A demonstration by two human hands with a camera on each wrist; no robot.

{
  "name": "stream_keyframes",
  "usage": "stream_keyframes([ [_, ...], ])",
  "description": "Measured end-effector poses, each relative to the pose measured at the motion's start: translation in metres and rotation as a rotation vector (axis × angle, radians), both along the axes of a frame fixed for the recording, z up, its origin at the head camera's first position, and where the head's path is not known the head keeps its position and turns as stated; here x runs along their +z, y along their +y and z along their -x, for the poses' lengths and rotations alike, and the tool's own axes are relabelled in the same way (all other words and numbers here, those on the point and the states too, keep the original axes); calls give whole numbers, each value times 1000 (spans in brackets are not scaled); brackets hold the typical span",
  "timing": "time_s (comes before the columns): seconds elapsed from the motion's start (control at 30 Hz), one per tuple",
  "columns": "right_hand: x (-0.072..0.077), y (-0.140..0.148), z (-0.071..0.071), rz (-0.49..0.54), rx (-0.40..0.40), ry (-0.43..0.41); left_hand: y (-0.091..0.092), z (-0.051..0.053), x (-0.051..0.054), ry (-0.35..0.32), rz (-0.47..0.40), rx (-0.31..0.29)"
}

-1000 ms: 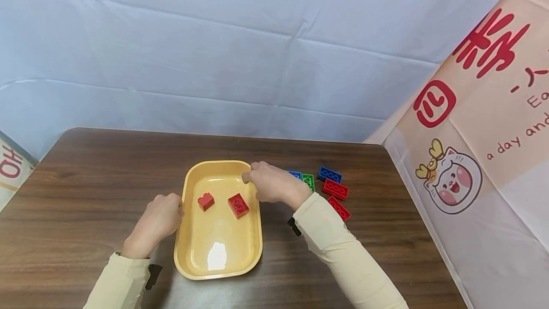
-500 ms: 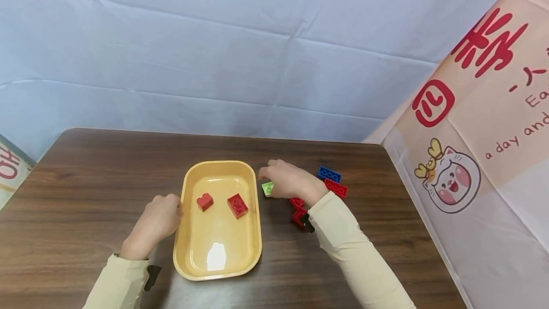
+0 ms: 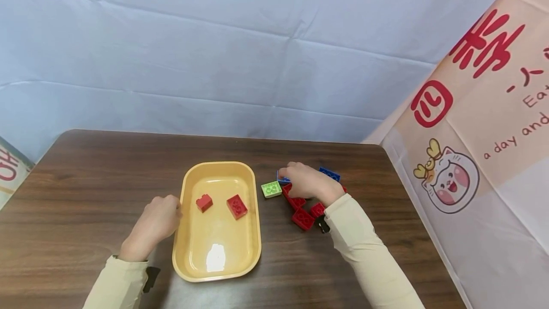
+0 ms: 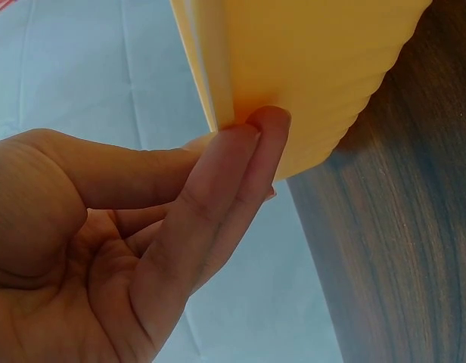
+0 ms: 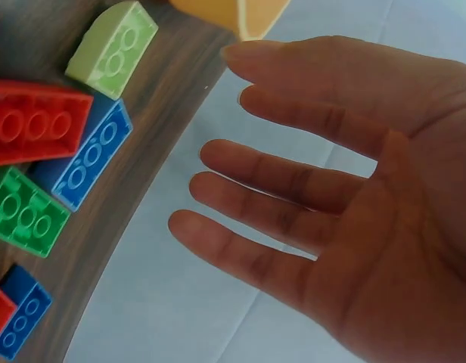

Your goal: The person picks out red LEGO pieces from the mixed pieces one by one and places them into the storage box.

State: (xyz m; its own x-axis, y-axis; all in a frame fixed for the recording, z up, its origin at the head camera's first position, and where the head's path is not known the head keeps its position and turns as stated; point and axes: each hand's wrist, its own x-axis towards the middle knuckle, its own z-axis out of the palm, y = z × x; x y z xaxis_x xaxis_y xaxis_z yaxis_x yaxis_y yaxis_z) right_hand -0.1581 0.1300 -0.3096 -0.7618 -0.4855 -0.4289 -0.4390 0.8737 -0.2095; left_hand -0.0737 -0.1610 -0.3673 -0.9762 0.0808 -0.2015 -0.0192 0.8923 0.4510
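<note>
Thumb and fingers of my left hand (image 3: 155, 223) pinch the left rim of the yellow tray (image 3: 188, 271); the left wrist view shows the fingertips on the tray's wall (image 4: 316, 83). Inside the tray lie two red bricks (image 3: 204, 202) (image 3: 237, 206), apart from each other. My right hand (image 3: 306, 181) is over the loose bricks right of the tray, fingers extended and holding nothing in the right wrist view. Near it are a light green brick (image 3: 271, 189), red bricks (image 3: 303, 219) and a blue brick (image 5: 93, 155), with a green brick (image 5: 27, 212) seen in the right wrist view.
Another blue brick (image 3: 330, 174) lies behind my right wrist, partly hidden. The brown table (image 3: 120, 156) ends at a pale cloth (image 3: 193, 61) behind. A printed banner (image 3: 493, 123) hangs at the right.
My right hand has moved right, from the tray's right rim to above the bricks, uncovering the light green brick and red ones. My left hand and the two bricks in the tray have stayed put.
</note>
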Motion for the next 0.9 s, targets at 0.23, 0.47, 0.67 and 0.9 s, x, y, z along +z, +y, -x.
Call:
stream_keyframes([
  [0.23,-4,13,2,5,-23,-33,0,0,0,-13,-3,3],
  [0.47,-7,18,4,30,-11,-49,0,-1,0,-10,-10,7],
  [0.67,-12,21,6,40,-30,-77,0,0,0,-3,-8,3],
  [0.9,-25,23,7,57,-67,-87,0,-1,-1,-7,-11,4],
])
